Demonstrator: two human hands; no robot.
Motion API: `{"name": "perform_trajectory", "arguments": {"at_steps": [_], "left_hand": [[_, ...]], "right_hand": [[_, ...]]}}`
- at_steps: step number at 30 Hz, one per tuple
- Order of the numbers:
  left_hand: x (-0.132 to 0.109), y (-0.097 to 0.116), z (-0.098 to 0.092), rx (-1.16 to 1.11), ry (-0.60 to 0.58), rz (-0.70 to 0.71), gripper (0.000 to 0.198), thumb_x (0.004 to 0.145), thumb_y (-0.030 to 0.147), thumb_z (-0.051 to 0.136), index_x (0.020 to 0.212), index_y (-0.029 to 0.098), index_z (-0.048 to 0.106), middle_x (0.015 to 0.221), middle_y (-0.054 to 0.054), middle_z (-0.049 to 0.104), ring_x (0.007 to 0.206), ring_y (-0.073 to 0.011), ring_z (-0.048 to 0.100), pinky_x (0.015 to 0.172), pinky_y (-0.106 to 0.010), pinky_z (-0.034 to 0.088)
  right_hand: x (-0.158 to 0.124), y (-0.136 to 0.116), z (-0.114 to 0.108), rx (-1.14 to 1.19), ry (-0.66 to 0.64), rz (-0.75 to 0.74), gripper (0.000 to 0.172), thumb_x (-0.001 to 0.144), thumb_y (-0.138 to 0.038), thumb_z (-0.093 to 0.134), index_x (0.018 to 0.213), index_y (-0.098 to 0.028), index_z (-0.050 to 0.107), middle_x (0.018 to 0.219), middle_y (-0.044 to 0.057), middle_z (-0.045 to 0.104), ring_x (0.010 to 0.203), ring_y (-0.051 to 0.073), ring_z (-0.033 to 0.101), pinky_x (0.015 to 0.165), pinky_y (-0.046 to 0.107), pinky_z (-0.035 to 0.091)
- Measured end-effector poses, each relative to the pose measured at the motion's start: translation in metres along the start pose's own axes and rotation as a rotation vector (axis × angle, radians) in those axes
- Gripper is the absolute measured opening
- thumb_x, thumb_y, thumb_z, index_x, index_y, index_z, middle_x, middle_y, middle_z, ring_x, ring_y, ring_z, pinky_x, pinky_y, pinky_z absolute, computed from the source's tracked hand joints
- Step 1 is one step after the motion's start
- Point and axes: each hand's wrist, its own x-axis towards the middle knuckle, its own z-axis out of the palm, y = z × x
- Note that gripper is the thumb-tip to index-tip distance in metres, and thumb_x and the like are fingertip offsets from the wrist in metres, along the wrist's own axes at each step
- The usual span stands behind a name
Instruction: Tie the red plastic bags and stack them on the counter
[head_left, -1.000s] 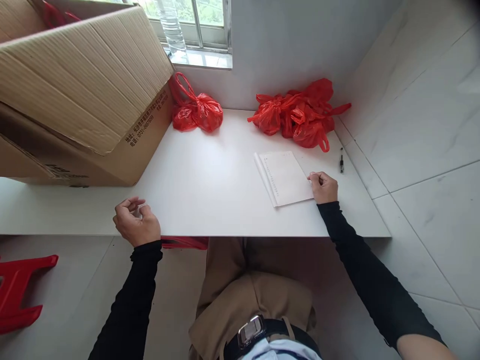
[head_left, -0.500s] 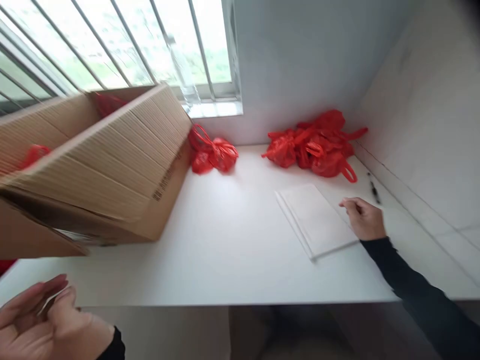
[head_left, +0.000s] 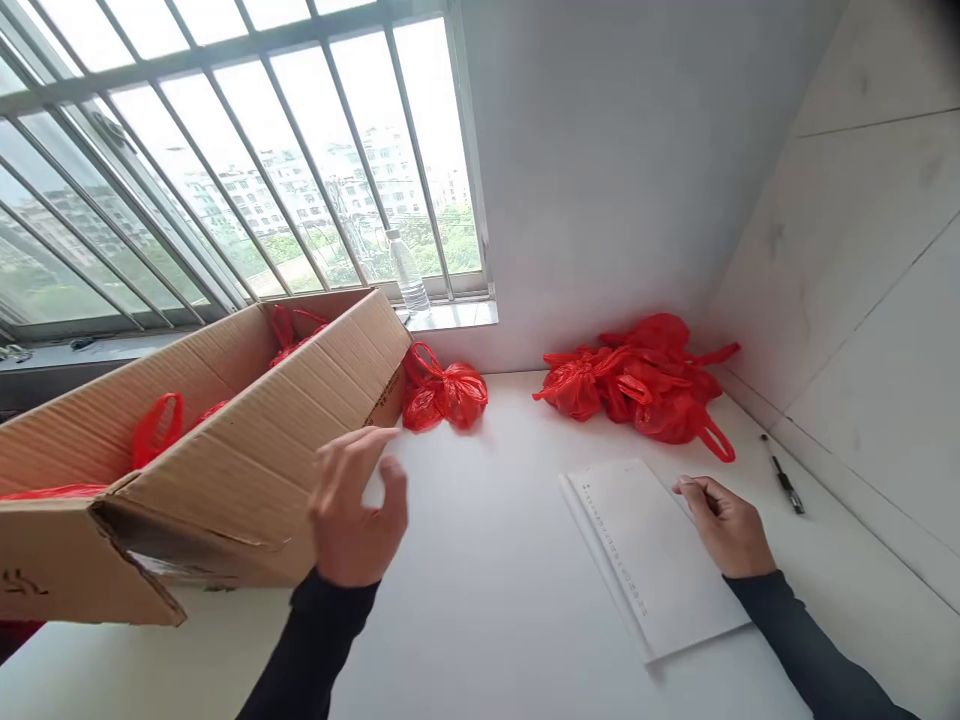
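My left hand [head_left: 358, 510] is raised with fingers spread, open, right at the near flap of a large cardboard box [head_left: 225, 450] that holds several red plastic bags [head_left: 157, 425]. My right hand [head_left: 726, 525] rests on the right edge of a white pad of paper [head_left: 649, 550] lying on the white table [head_left: 480, 600]; its fingers are curled loosely and hold nothing that I can see.
A small tied red bag [head_left: 444, 392] lies beside the box's far corner. A pile of red bags [head_left: 645, 385] sits at the back right. A pen [head_left: 784, 478] lies by the tiled wall. A plastic bottle [head_left: 409, 272] stands on the sill of the barred window.
The camera has tilted up from my lap to the window. My left hand rose from the table's front edge to the box flap. My right hand stayed on the paper.
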Motion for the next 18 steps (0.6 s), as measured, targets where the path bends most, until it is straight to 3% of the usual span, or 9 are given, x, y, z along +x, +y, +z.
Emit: {"name": "perform_trajectory", "arguments": {"at_steps": [2, 5, 7, 10, 12, 14, 18], "left_hand": [[-0.005, 0.007, 0.064, 0.077, -0.209, -0.126, 0.034, 0.086, 0.024, 0.054, 0.117, 0.023, 0.065, 0.116, -0.007, 0.065, 0.115, -0.0241, 0.058, 0.106, -0.040, 0.044], [-0.004, -0.002, 0.144, 0.116, -0.274, -0.214, 0.039, 0.087, 0.026, 0.051, 0.122, 0.017, 0.065, 0.117, -0.015, 0.065, 0.115, -0.0298, 0.059, 0.102, -0.046, 0.047], [0.001, -0.014, 0.178, 0.143, -0.301, -0.221, 0.045, 0.087, 0.028, 0.051, 0.130, 0.017, 0.061, 0.135, -0.017, 0.057, 0.128, -0.0343, 0.051, 0.108, -0.052, 0.040], [0.016, -0.033, 0.206, 0.225, -0.293, -0.272, 0.070, 0.089, 0.038, 0.051, 0.151, 0.010, 0.035, 0.156, -0.024, 0.031, 0.143, -0.0408, 0.031, 0.114, -0.059, 0.027], [0.027, -0.043, 0.217, 0.285, -0.303, -0.302, 0.082, 0.089, 0.042, 0.051, 0.155, 0.006, 0.021, 0.159, -0.027, 0.024, 0.146, -0.0426, 0.024, 0.115, -0.061, 0.023], [0.036, -0.052, 0.229, 0.325, -0.366, -0.287, 0.079, 0.087, 0.039, 0.053, 0.155, 0.011, 0.026, 0.160, -0.023, 0.025, 0.147, -0.0414, 0.022, 0.116, -0.061, 0.019], [0.044, -0.069, 0.256, 0.328, -0.569, -0.209, 0.060, 0.078, 0.021, 0.059, 0.138, 0.023, 0.057, 0.155, -0.014, 0.042, 0.146, -0.0340, 0.031, 0.117, -0.052, 0.026]], "right_hand": [[0.013, -0.020, 0.007, 0.028, -0.035, -0.060, 0.044, 0.087, -0.059, 0.053, 0.081, -0.019, 0.070, 0.055, -0.001, 0.056, 0.051, 0.017, 0.050, 0.054, 0.028, 0.042], [0.026, -0.041, 0.017, 0.055, -0.042, -0.134, 0.045, 0.090, -0.059, 0.048, 0.083, -0.019, 0.069, 0.066, 0.003, 0.065, 0.060, 0.019, 0.057, 0.061, 0.028, 0.045], [0.028, -0.042, 0.025, 0.074, -0.010, -0.149, 0.045, 0.092, -0.058, 0.045, 0.082, -0.020, 0.067, 0.065, 0.002, 0.063, 0.058, 0.018, 0.055, 0.060, 0.027, 0.044], [0.022, -0.030, 0.034, 0.088, 0.001, -0.122, 0.046, 0.094, -0.058, 0.043, 0.082, -0.020, 0.066, 0.062, 0.000, 0.059, 0.054, 0.016, 0.050, 0.056, 0.026, 0.042], [0.018, -0.022, 0.037, 0.099, -0.018, -0.095, 0.046, 0.093, -0.059, 0.044, 0.083, -0.021, 0.067, 0.061, 0.000, 0.057, 0.054, 0.016, 0.048, 0.054, 0.026, 0.041], [0.016, -0.017, 0.040, 0.116, -0.014, -0.070, 0.047, 0.092, -0.061, 0.044, 0.082, -0.021, 0.067, 0.060, -0.001, 0.054, 0.053, 0.016, 0.046, 0.052, 0.026, 0.039], [0.020, -0.015, 0.045, 0.133, -0.018, -0.041, 0.048, 0.092, -0.062, 0.043, 0.080, -0.021, 0.066, 0.057, -0.003, 0.047, 0.052, 0.015, 0.042, 0.051, 0.026, 0.036]]}}
